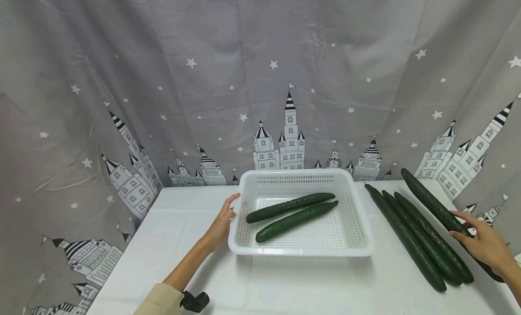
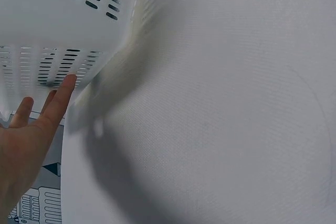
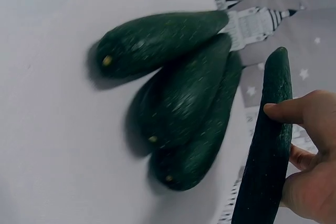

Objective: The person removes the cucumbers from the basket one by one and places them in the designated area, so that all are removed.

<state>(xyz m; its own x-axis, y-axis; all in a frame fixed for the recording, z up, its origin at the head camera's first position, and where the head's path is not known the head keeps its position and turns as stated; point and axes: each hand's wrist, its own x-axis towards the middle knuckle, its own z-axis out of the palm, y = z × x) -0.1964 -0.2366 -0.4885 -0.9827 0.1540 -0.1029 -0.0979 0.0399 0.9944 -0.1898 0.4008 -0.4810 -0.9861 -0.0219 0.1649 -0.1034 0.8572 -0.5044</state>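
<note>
A white basket (image 1: 301, 251) with perforated walls holds two dark green cucumbers (image 1: 291, 207) lying side by side. My left hand (image 1: 221, 224) is at the basket's left side; in the left wrist view its extended fingers (image 2: 64, 93) rest against the slotted outer wall. To the right, my right hand (image 1: 482, 240) grips a long cucumber (image 1: 431, 202) around its lower half, thumb on one side and fingers on the other. In the right wrist view that held cucumber (image 3: 268, 150) slants upward, apart from the others.
Three more cucumbers (image 1: 407, 238) lie fanned on the white table (image 1: 195, 202), between the basket and my right hand. A grey curtain (image 1: 228, 102) printed with castles and stars hangs behind the table and along its sides. A black object (image 1: 195, 301) is by my left sleeve.
</note>
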